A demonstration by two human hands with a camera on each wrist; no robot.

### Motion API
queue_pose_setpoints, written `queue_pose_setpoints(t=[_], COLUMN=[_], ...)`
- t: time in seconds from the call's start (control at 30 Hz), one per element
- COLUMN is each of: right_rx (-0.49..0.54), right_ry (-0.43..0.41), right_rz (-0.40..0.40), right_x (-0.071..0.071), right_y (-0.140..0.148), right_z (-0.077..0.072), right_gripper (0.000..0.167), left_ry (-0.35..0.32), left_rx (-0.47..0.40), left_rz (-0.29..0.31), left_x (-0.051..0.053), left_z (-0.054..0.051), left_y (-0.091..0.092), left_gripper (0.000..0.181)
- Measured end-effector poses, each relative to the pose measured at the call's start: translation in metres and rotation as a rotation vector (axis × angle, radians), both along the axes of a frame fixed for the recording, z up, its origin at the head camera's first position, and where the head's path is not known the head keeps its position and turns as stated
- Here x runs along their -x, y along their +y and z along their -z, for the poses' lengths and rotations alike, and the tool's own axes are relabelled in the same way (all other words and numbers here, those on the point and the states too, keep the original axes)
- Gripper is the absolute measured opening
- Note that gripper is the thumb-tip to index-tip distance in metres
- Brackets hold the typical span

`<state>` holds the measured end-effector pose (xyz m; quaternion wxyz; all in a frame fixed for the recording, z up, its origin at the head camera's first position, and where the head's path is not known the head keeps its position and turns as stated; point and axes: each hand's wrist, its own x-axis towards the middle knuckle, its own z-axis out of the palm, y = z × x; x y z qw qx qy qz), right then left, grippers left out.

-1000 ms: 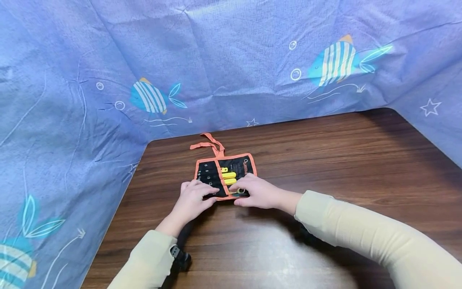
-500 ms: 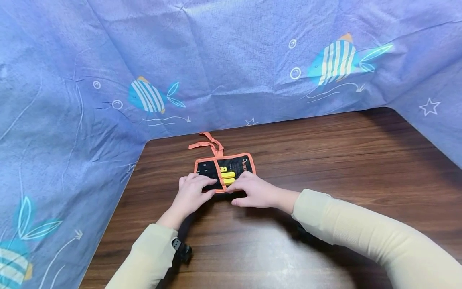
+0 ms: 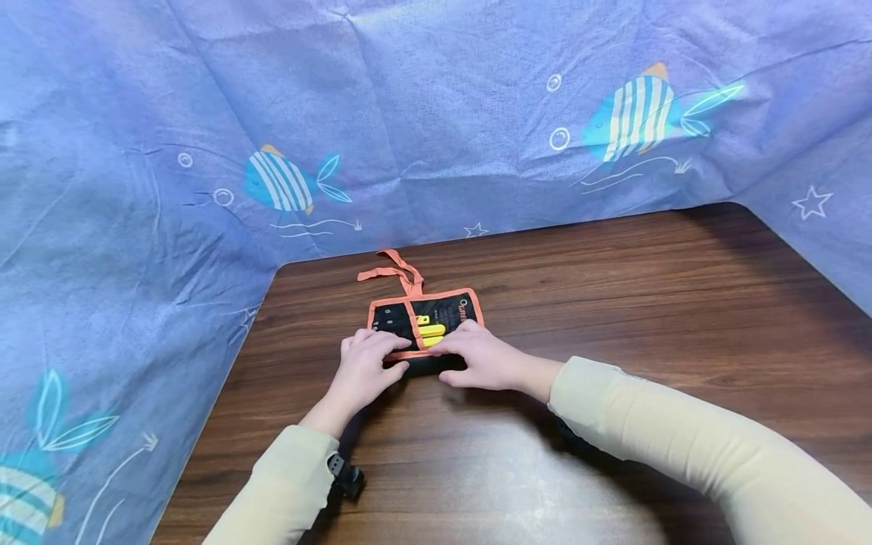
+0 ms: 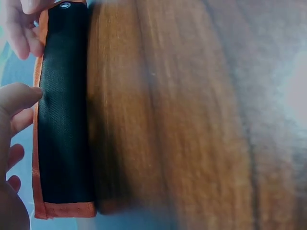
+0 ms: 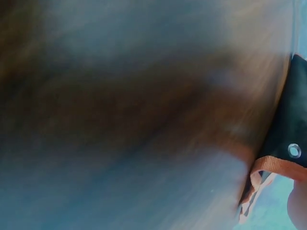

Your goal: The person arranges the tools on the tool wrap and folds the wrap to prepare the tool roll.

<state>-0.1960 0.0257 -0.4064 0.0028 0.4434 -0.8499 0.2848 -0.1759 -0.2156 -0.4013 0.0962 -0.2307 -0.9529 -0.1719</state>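
Observation:
A black tool roll with orange trim lies on the table, its near edge turned up. Yellow tools show in its pocket, their kind hard to tell. My left hand grips the near edge on the left, thumb on the near side and fingers over the top. On the right, my right hand holds the same edge and covers part of the pocket. In the left wrist view the roll's black outer side faces the camera. The right wrist view catches a metal eyelet at one corner.
Two orange tie straps stretch from the roll's far edge toward the back of the table. The brown wooden table is bordered by a blue fish-print cloth at the back and sides.
The roll's near edge has been folded up and away from me, covering the lower printed numbers and the tools nearest me. Both hands have stayed almost in place at that edge.

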Motion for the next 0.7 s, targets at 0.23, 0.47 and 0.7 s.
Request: queue_pose_setpoints(t=[0.23, 0.47, 0.7], right_rx=[-0.012, -0.048, -0.132], right_ry=[0.027, 0.079, 0.108], right_rz=[0.015, 0.04, 0.132], right_x=[0.002, 0.003, 0.003], right_y=[0.001, -0.001, -0.002], right_z=[0.003, 0.002, 0.004], right_gripper=[0.042, 0.045, 0.045], left_ry=[0.009, -0.053, -0.092], left_rx=[-0.032, 0.003, 0.044], left_rz=[0.009, -0.003, 0.008], left_x=[-0.003, -0.001, -0.002], left_z=[0.003, 0.008, 0.014], left_y=[-0.002, -0.003, -0.005], left_gripper=[0.018, 0.026, 0.035])
